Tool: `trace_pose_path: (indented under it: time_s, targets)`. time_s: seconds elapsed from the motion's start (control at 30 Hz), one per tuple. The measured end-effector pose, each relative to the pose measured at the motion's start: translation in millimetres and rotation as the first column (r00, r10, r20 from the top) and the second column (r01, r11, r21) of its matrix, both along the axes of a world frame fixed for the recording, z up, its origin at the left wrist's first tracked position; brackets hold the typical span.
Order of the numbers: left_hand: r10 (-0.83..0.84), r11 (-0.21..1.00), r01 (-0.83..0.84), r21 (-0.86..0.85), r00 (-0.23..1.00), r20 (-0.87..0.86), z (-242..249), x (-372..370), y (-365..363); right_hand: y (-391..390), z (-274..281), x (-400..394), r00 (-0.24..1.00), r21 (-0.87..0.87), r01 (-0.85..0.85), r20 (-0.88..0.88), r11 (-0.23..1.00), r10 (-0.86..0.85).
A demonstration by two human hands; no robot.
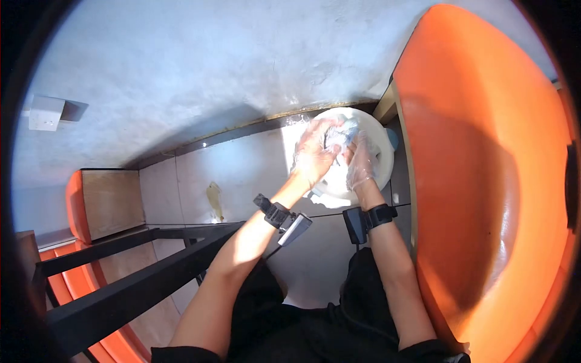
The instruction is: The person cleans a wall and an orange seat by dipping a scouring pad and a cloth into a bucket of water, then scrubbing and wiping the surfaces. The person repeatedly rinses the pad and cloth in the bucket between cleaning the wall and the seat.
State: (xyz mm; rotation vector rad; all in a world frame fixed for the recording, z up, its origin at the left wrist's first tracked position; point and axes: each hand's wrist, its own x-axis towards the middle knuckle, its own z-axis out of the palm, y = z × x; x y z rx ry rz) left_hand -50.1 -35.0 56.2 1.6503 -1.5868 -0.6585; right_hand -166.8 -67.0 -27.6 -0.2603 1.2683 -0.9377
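Both hands wear clear plastic gloves and meet over a round white bin (385, 158) on the floor by the wall. A crumpled whitish-blue plastic bundle (342, 134) sits between them. My left hand (316, 148) curls around its left side, with the fingers closed on it. On the right side my right hand (361, 158) is closed against the same bundle, fingers pointing up and inward. Bright glare hides part of the fingertips and the bin's contents.
An orange padded seat (454, 151) stands close on the right. A black metal frame (139, 290) crosses the lower left, near an orange-edged wooden block (112, 202). A yellowish scrap (215, 201) lies on the tiles. A white box (47, 114) is on the wall.
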Motion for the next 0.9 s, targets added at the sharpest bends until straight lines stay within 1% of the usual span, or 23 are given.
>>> trace_pose_path:
  time_s: [0.03,0.1,0.17,0.2,0.23,0.27,0.3,0.33,0.4,0.43,0.5,0.57,0.63,0.67,0.7,0.77,0.8,0.83,0.87,0.9]
  targets:
    - [-0.046,0.992,0.062,-0.109,0.988,0.145,28,0,-4,-1,1,-3,0.999,0.011,0.047,0.004,0.999,-0.047]
    - [-0.122,0.943,0.2,-0.267,0.951,0.283,66,4,-18,-2,1,-8,0.999,-0.014,0.049,0.023,0.999,-0.048]
    - [-0.172,0.9,0.197,-0.389,0.98,0.098,101,4,-30,-3,3,-11,0.998,-0.04,0.05,0.038,0.998,-0.049]
    - [-0.172,0.901,0.195,-0.386,0.981,0.095,114,9,-43,-5,6,-11,0.998,-0.029,0.046,0.046,0.999,-0.044]
    - [-0.049,0.767,0.2,-0.609,0.965,0.256,126,19,-58,-5,7,-11,0.998,-0.019,0.044,0.056,0.999,-0.043]
    - [0.112,0.576,0.244,-0.78,0.922,0.371,137,30,-72,-6,7,-11,0.997,-0.018,0.047,0.054,0.999,-0.046]
    - [0.294,0.348,0.32,-0.881,0.855,0.427,146,42,-82,-6,7,-12,0.998,-0.014,0.052,0.043,0.999,-0.051]
    - [0.418,0.353,0.41,-0.841,0.736,0.533,155,57,-85,-6,8,-12,0.998,-0.01,0.056,0.033,0.998,-0.055]
    - [0.441,0.488,0.486,-0.725,0.58,0.685,135,76,-88,-5,10,-11,0.998,-0.004,0.058,0.012,0.998,-0.058]
    - [0.411,0.545,0.464,-0.698,0.578,0.705,122,71,-82,-4,10,-10,0.998,-0.003,0.058,-0.008,0.998,-0.058]
    - [0.246,0.714,0.476,-0.513,0.516,0.82,81,72,-70,-3,7,-10,0.998,0.016,0.06,0.011,0.998,-0.06]
    - [0.024,0.816,0.506,-0.28,0.453,0.891,27,88,-62,-1,4,-10,0.998,0.027,0.055,0.032,0.998,-0.056]
    - [-0.064,0.923,0.372,-0.098,0.4,0.914,-35,107,-53,3,2,-11,1.0,0.012,0.004,0.019,1.0,-0.005]
    - [-0.06,0.979,0.193,-0.07,0.594,0.802,-49,108,-49,3,2,-12,1.0,0.008,0.003,0.017,1.0,-0.003]
    - [-0.055,0.979,0.191,-0.075,0.596,0.801,-45,108,-51,2,1,-12,1.0,0.014,0.001,-0.001,1.0,-0.001]
    - [-0.065,0.979,0.197,-0.058,0.563,0.824,-35,112,-54,3,0,-11,1.0,0.028,0.004,-0.019,1.0,-0.004]
    - [-0.012,0.909,0.36,-0.212,0.53,0.848,24,93,-48,3,-4,-10,1.0,0.008,0.007,-0.021,1.0,-0.007]
    - [0.095,0.852,0.377,-0.363,0.572,0.815,53,84,-53,4,-7,-8,1.0,-0.015,0.007,-0.023,1.0,-0.007]
    - [0.196,0.771,0.384,-0.507,0.615,0.764,75,77,-60,4,-7,-7,1.0,-0.013,0.001,-0.023,1.0,-0.002]
    - [0.258,0.677,0.386,-0.627,0.674,0.693,98,73,-68,4,-8,-7,1.0,-0.005,-0.012,-0.006,1.0,0.012]
